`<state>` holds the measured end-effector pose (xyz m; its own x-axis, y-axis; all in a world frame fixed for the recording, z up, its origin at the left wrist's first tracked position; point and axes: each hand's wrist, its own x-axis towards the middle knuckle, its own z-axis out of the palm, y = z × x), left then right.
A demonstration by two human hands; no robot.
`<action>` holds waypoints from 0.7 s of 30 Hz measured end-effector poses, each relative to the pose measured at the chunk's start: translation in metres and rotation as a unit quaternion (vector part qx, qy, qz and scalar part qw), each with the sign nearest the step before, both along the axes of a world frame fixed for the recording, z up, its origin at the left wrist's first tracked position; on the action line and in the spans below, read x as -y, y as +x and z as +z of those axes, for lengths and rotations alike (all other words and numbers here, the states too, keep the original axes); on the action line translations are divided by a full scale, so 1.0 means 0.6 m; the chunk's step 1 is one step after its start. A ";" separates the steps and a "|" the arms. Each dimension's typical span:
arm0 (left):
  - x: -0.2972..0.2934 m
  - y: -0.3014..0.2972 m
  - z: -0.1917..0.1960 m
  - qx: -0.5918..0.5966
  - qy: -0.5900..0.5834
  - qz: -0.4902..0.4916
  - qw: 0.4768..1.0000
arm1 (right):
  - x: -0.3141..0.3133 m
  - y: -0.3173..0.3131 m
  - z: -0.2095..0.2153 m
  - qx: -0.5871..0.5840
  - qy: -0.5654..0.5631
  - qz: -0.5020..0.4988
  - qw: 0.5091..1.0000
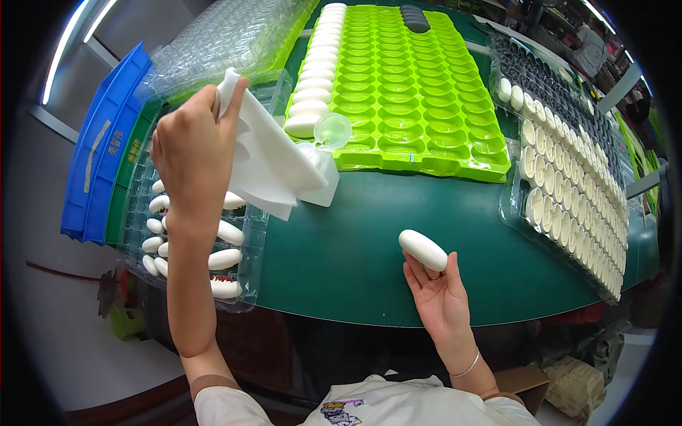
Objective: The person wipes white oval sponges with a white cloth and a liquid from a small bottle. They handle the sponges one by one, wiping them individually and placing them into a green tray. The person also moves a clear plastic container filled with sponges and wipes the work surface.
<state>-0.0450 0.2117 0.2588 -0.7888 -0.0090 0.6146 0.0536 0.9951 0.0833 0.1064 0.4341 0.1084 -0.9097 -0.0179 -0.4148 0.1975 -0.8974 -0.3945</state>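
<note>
High on the left, my left hand (195, 142) pinches a corner of a thin white cloth (266, 149), which hangs down in folds. Behind the cloth's lower end stands a translucent plastic bottle (325, 186) with a round cap (332, 131), partly covered by it. My right hand (442, 295), palm up, grips a smooth white oval case (423, 250) with its fingertips over the green table (341, 263). Under my left forearm sits a clear plastic tray (249, 277) of similar white oval pieces, some partly hidden by the arm.
A lime-green tray (426, 167) has a column of white ovals and a few dark ones at its far end. On the right stand clear trays (515, 206) of cream shells, with dark pieces beyond. Blue crates (106, 149) and stacked clear trays (213, 42) border the left.
</note>
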 end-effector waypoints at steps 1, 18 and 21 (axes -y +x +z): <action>-0.011 0.007 -0.001 0.022 0.020 0.012 0.999 | 0.001 -0.001 -0.001 0.000 -0.001 0.003 1.000; 0.032 -0.006 -0.041 0.145 0.206 -0.068 0.965 | -0.005 -0.023 -0.015 -0.001 -0.009 0.003 1.000; 0.096 -0.045 0.011 0.141 0.275 -0.040 0.950 | 0.001 -0.023 -0.010 -0.006 -0.015 0.016 1.000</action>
